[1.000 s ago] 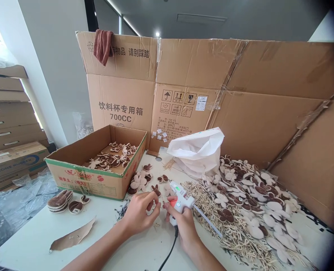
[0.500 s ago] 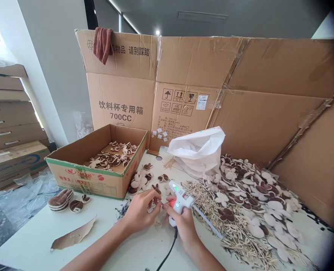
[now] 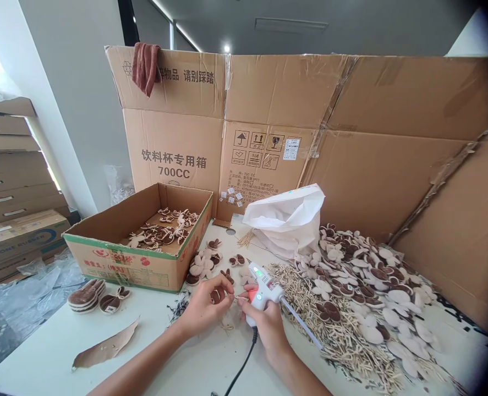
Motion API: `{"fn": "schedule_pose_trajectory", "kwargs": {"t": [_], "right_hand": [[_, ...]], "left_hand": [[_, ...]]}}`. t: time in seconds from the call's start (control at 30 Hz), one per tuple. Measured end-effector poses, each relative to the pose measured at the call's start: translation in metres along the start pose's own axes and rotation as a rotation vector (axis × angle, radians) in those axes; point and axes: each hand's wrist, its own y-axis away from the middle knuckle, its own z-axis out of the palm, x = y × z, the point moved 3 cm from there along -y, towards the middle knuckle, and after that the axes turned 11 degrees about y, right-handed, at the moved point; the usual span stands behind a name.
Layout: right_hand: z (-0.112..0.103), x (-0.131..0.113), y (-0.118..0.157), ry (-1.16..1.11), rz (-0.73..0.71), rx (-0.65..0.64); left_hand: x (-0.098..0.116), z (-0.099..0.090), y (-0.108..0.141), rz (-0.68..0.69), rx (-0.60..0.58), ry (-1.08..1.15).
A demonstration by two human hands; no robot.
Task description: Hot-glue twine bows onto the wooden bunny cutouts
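Note:
My left hand (image 3: 206, 305) pinches a small brown-and-cream shaped piece (image 3: 215, 296) with a thin pale stick (image 3: 238, 297) reaching toward the nozzle of a white and orange hot glue gun (image 3: 263, 291). My right hand (image 3: 267, 325) is wrapped around that gun's grip, and a long glue stick (image 3: 301, 324) trails from its rear. Nozzle and stick end are close together, but I cannot tell whether they touch. Just beyond my hands lie several loose brown-and-cream pieces (image 3: 202, 265).
To the right lie a heap of pale sticks (image 3: 313, 308) and a large pile of cream-and-brown pieces (image 3: 371, 291). An open carton (image 3: 120, 264) holds more pieces. A white sack (image 3: 285, 220), a black cable (image 3: 244, 363) and a dried leaf (image 3: 105, 344) share the white table (image 3: 144, 357).
My left hand has drawn slightly left and turned the piece, bringing its stick nearer the nozzle. The glue gun stays in my right hand, and the whole view has shifted slightly.

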Motion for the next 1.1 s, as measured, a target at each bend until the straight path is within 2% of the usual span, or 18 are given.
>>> {"fn": "schedule_pose_trajectory", "kwargs": {"t": [0.33,0.43,0.63,0.87,0.97,1.1], "right_hand": [[0.001,-0.003,0.0,0.001,0.011,-0.032],[0.002,-0.005,0.002,-0.01,0.001,-0.034],[0.001,-0.003,0.001,-0.028,0.007,-0.05],[0.001,0.0,-0.003,-0.028,0.002,-0.068],[0.002,-0.001,0.0,-0.041,0.003,-0.055],[0.003,-0.004,0.002,-0.054,0.007,-0.046]], "left_hand": [[-0.007,0.0,-0.003,-0.028,0.014,0.171],[-0.008,0.0,-0.003,-0.018,0.016,0.162],[-0.007,0.002,-0.002,-0.031,-0.057,0.145],[-0.013,0.003,-0.004,-0.038,-0.041,0.225],[-0.012,0.005,-0.003,-0.07,-0.088,0.255],[-0.006,0.011,-0.001,-0.123,-0.214,0.329]]}}
